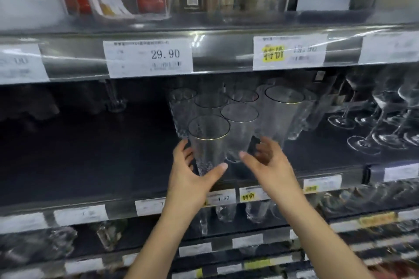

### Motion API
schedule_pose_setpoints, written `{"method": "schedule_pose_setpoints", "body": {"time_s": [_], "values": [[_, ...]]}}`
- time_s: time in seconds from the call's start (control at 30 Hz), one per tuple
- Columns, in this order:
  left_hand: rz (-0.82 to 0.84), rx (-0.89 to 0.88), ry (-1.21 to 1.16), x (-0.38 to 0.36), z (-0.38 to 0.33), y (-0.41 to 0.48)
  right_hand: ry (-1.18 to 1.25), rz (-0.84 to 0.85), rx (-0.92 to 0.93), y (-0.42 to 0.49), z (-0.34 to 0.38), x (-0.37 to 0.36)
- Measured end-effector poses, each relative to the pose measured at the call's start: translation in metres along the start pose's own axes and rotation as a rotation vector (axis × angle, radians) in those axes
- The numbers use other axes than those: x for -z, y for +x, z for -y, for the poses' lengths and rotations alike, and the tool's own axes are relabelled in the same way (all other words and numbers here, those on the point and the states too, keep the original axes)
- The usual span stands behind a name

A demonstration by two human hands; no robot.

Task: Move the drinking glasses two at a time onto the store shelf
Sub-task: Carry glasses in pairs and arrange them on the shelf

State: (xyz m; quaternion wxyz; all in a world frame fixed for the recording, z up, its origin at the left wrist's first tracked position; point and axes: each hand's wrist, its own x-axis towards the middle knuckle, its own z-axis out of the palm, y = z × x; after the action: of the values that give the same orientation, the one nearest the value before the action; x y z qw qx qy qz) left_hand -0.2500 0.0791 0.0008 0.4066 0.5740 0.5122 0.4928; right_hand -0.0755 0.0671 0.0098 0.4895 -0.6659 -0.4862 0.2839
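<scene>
Several clear textured drinking glasses with thin gold rims stand grouped on the dark middle shelf (95, 165). The front-left glass (207, 142) stands near the shelf's front edge. My left hand (192, 179) is spread around its lower part, fingers to its left and thumb by its base on the right. A second glass (239, 124) stands just behind and to the right. My right hand (269, 165) is beside its base with fingers loosely spread and holds nothing. A taller glass (280, 111) stands further right.
Stemmed wine glasses (371, 124) fill the right end of the same shelf. The shelf above carries price tags (149, 58) and boxed goods. More glasses (223, 213) stand on the lower shelf under my hands. The left half of the middle shelf is bare dark surface.
</scene>
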Motion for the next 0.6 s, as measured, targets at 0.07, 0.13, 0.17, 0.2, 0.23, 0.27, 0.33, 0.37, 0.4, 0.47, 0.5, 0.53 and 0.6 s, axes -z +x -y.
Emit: {"method": "schedule_pose_setpoints", "body": {"time_s": [0.07, 0.13, 0.17, 0.2, 0.23, 0.27, 0.33, 0.37, 0.4, 0.47, 0.5, 0.53, 0.6], "values": [[-0.014, -0.007, 0.022, -0.006, -0.001, 0.003, 0.021, 0.028, 0.0, 0.012, -0.002, -0.008], [-0.03, -0.006, 0.05, -0.01, -0.001, 0.004, 0.056, 0.054, 0.025, 0.021, -0.003, -0.014], [-0.042, -0.005, 0.06, -0.011, -0.001, 0.005, 0.074, 0.058, 0.037, 0.024, -0.003, -0.017], [-0.055, -0.005, 0.069, -0.013, -0.001, 0.007, 0.083, 0.058, 0.042, 0.027, -0.004, -0.019], [-0.067, -0.006, 0.075, -0.014, -0.001, 0.008, 0.087, 0.061, 0.04, 0.029, -0.003, -0.021], [-0.077, -0.004, 0.079, -0.015, -0.001, 0.009, 0.087, 0.065, 0.042, 0.032, -0.004, -0.022], [-0.087, 0.005, 0.086, -0.016, -0.001, 0.01, 0.08, 0.073, 0.057, 0.036, -0.006, -0.025], [-0.09, 0.008, 0.093, -0.016, -0.001, 0.011, 0.075, 0.077, 0.065, 0.038, -0.007, -0.026], [-0.093, 0.011, 0.103, -0.016, -0.002, 0.011, 0.066, 0.08, 0.069, 0.039, -0.006, -0.027], [-0.095, 0.011, 0.119, -0.015, -0.003, 0.011, 0.038, 0.076, 0.073, 0.04, -0.006, -0.027], [-0.098, 0.007, 0.127, -0.014, -0.004, 0.011, 0.027, 0.07, 0.075, 0.041, -0.006, -0.027], [-0.104, 0.005, 0.134, -0.014, -0.005, 0.01, 0.014, 0.065, 0.074, 0.042, -0.007, -0.027], [-0.117, 0.005, 0.137, -0.013, -0.006, 0.01, 0.002, 0.054, 0.068, 0.041, -0.007, -0.027]]}}
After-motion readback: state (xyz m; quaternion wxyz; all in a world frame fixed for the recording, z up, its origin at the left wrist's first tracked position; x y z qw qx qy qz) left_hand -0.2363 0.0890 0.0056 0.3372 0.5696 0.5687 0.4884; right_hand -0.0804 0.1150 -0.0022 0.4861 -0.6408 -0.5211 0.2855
